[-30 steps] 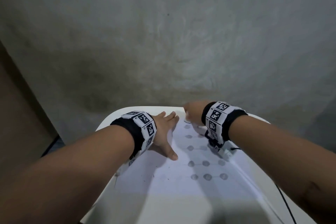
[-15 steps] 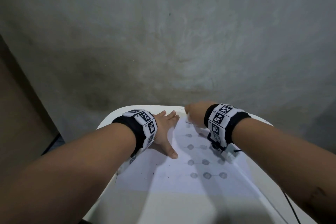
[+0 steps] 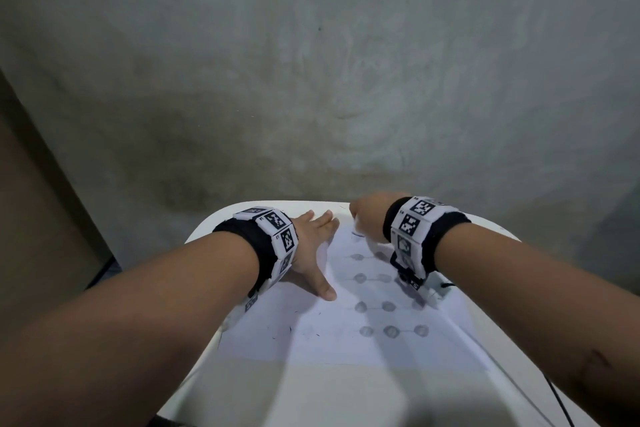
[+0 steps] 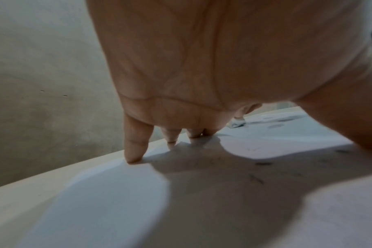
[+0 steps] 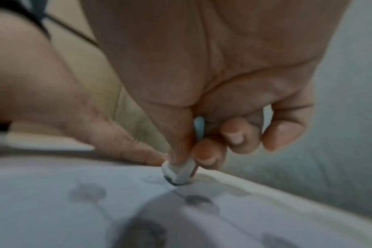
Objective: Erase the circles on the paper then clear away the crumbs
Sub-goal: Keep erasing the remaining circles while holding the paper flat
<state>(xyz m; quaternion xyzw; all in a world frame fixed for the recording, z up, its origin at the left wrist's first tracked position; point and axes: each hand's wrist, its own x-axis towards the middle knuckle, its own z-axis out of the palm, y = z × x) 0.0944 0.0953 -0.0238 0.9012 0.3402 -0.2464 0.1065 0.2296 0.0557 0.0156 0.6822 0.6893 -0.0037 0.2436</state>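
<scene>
Right hand (image 3: 369, 217) at the far edge of the paper (image 3: 311, 340), thumb and fingers curled, pinching a small white eraser (image 5: 176, 174). Eraser tip is down on the sheet, smudged dark at its end, touching the paper just short of the table's far edge. Left hand (image 3: 313, 253) lies spread and flat, fingers straight, pressing the paper's left part near the far left corner of the white table (image 3: 346, 399); its thumb points toward the middle of the sheet.

Grey pencil circles (image 3: 391, 331) sit in rows on the right half of the paper, joined by faint lines, nearer the person than the eraser; the right wrist and its marker band (image 3: 412, 236) cover some of them. Small dark crumbs (image 4: 263, 163) are scattered on the sheet under and beside the left palm. A black cable (image 3: 561, 402) runs off the table's near right edge. Bare grey wall (image 3: 311, 80) behind.
</scene>
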